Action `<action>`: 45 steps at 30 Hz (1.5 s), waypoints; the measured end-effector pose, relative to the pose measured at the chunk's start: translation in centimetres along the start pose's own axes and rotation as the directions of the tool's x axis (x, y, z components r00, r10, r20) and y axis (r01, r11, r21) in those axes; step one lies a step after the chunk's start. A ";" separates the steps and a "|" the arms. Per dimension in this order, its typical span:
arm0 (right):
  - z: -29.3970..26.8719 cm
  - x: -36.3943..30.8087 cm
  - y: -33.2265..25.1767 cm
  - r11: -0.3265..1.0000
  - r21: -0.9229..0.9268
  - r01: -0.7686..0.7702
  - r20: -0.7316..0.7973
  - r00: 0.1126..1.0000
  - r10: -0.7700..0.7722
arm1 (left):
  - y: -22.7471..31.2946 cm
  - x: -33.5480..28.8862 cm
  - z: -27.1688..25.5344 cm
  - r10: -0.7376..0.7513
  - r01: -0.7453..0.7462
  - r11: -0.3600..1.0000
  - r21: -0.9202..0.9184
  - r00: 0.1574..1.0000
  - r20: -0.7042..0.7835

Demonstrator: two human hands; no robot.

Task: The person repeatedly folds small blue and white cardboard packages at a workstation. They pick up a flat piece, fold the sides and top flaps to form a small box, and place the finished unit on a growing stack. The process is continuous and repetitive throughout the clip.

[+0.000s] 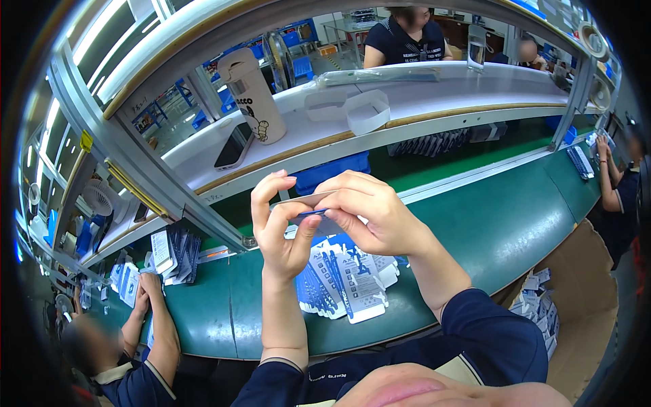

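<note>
Above the green bench, my left hand point(279, 234) and my right hand point(381, 211) hold a small blue-and-white folding carton point(306, 201) between them. Its panels are seen nearly edge-on, and the fingers cover much of it. My left thumb and fingers pinch one side. The right thumb and fingers are closed on the other. Below my hands, a fanned pile of flat printed cartons point(342, 285) in blue, white and grey lies on the bench.
A shelf beyond the bench carries a cream tumbler point(252, 102), a phone point(234, 145) and a white paper ring point(368, 112). A blue bin point(332, 171) sits beneath it. At right, a large cardboard box point(582, 292) contains cartons. Co-workers handle cartons at left and right.
</note>
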State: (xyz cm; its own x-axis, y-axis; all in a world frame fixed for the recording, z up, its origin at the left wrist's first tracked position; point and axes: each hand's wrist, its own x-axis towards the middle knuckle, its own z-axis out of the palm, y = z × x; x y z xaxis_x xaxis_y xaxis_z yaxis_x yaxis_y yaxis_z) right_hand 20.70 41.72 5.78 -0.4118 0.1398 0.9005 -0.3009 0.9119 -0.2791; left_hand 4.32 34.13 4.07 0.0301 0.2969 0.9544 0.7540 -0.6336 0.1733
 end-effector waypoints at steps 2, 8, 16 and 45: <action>0.2 -0.2 0.0 0.999 0.038 -0.032 0.028 0.999 0.031 | 0.1 -0.1 0.0 -0.014 0.014 0.999 -0.047 1.000 -0.002; -0.1 0.1 0.1 0.979 0.176 -0.108 0.108 0.990 0.089 | 0.4 -0.2 0.3 -0.094 0.095 0.969 -0.228 0.995 0.012; -0.1 -0.1 0.5 0.969 0.199 -0.143 0.120 0.985 0.121 | -0.3 -0.4 0.2 -0.067 0.067 0.951 -0.302 0.998 0.010; 3.2 -1.9 1.9 0.951 0.296 -0.092 -0.440 0.871 0.221 | 0.5 -1.9 2.5 -0.337 0.204 0.854 -0.479 0.917 -0.211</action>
State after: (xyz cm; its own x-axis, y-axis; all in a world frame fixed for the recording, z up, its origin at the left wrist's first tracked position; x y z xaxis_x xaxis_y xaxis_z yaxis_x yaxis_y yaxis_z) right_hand 18.13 41.95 2.42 -0.0469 0.4931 0.8687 -0.5025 0.7400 -0.4471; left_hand 6.29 34.99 1.76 -0.3650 0.3356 0.8684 0.3355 -0.8227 0.4589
